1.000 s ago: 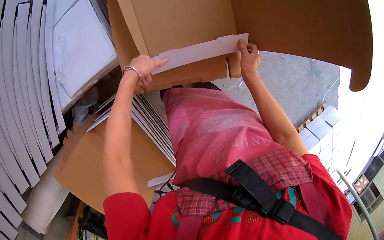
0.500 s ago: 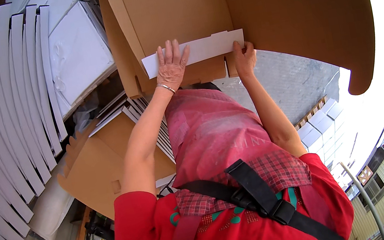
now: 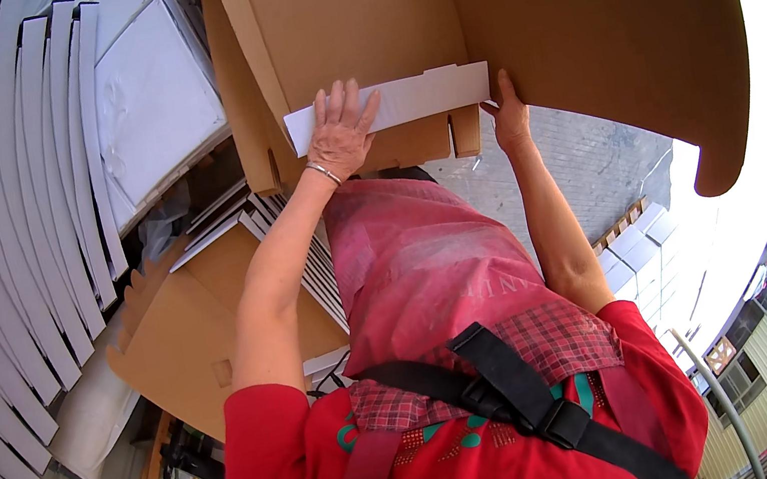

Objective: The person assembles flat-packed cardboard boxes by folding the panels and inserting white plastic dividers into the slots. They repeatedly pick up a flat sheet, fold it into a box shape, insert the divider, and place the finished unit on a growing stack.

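A large carton (image 3: 351,16), brown on its inner faces, stands open in front of me. Along its near side a white flap (image 3: 430,95) is folded over, its white face up. My left hand (image 3: 342,135) lies on the left part of this flap with fingers spread; a bracelet circles the wrist. Just past the flap's right end is my right hand (image 3: 512,120), thumb apart from the upward fingers. These fingers are beside the carton's wide right panel (image 3: 601,20), which flares outward. Whether they touch the panel cannot be told.
Long rows of stacked white-edged cardboard (image 3: 13,210) stand on the left, beside white packs (image 3: 152,101). A brown cardboard sheet (image 3: 218,343) lies low by my left arm. White boxes (image 3: 643,242) stand on the right, near a grey pole (image 3: 724,396).
My right hand has let go of the white flap's right end and moved slightly right, towards the wide brown panel. My left hand stays on the flap.
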Available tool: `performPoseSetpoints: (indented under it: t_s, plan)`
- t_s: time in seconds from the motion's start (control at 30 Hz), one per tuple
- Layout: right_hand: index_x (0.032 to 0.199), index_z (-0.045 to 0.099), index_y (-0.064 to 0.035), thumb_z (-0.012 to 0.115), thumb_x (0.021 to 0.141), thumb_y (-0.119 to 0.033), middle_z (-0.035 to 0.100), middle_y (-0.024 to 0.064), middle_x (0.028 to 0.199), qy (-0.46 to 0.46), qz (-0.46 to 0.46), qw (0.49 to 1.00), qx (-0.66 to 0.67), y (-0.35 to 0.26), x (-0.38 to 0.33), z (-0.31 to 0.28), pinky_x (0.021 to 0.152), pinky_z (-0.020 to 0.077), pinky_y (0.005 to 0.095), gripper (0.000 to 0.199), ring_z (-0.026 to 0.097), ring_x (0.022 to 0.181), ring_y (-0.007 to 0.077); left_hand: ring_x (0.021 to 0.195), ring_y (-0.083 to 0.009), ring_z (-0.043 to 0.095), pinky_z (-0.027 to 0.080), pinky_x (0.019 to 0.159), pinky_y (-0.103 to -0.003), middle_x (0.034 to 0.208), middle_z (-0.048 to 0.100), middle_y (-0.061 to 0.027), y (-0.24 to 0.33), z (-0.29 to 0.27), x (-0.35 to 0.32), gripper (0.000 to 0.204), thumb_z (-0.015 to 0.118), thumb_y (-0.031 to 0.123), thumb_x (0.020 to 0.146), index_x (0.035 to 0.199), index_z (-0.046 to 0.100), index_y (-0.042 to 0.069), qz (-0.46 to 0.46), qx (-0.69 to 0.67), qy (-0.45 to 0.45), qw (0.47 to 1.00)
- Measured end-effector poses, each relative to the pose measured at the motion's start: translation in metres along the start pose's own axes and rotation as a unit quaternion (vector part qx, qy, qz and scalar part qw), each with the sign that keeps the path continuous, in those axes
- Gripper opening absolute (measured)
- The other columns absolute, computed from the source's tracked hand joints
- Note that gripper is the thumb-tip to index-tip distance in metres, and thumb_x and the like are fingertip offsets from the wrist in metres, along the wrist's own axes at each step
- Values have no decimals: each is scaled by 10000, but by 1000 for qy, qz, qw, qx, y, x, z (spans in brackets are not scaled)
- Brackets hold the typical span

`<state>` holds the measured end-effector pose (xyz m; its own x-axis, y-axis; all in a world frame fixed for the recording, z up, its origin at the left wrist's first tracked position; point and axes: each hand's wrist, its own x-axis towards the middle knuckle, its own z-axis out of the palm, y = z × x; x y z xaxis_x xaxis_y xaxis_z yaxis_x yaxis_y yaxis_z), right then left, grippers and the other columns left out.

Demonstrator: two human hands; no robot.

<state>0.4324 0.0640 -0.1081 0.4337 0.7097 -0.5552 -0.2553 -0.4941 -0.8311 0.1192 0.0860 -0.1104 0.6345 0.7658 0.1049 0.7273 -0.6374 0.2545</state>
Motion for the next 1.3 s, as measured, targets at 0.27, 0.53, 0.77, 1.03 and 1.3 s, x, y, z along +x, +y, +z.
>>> performPoseSetpoints:
  t_s: [0.27,0.53,0.77,1.03,1.3]
  plan:
    - [1223,576,31,672,903,-350,614,151,1186,-11,-165,935,-314,10,-11,8,922,475,397,506,574,1097,278,1325,-407,368,314,1109,-555,1444,371,-228,-6,16,-1,845,736,263,757,1490,340,116,29,98,-14,995]
    - [1170,615,15,786,801,-96,651,97,1129,118,-142,975,-119,48,7,25,877,503,358,422,608,1009,231,1261,-385,436,344,1082,-549,1372,459,-217,8,-4,19,776,756,324,754,1421,433,93,-42,22,-83,995]
    - [1197,595,-27,750,848,-99,621,52,1111,97,-109,988,-59,49,8,24,739,508,319,389,591,954,174,1100,-298,592,439,997,-400,1185,642,-144,-6,-15,105,592,771,385,780,1217,609,20,-189,-356,-265,876]
    - [1205,585,-28,743,853,-90,619,69,1133,94,-111,987,-65,54,11,20,792,525,326,391,600,1005,193,1147,-296,603,456,987,-384,1252,641,-142,-20,20,142,530,644,411,856,1223,614,30,-118,-378,-419,817]
    - [1269,544,-7,769,796,-23,586,84,1247,124,-112,984,-54,45,8,37,943,484,355,524,568,1115,229,1064,-299,587,435,968,-405,1183,613,-186,-1,16,135,469,656,342,859,1212,606,37,-89,-230,-325,913]
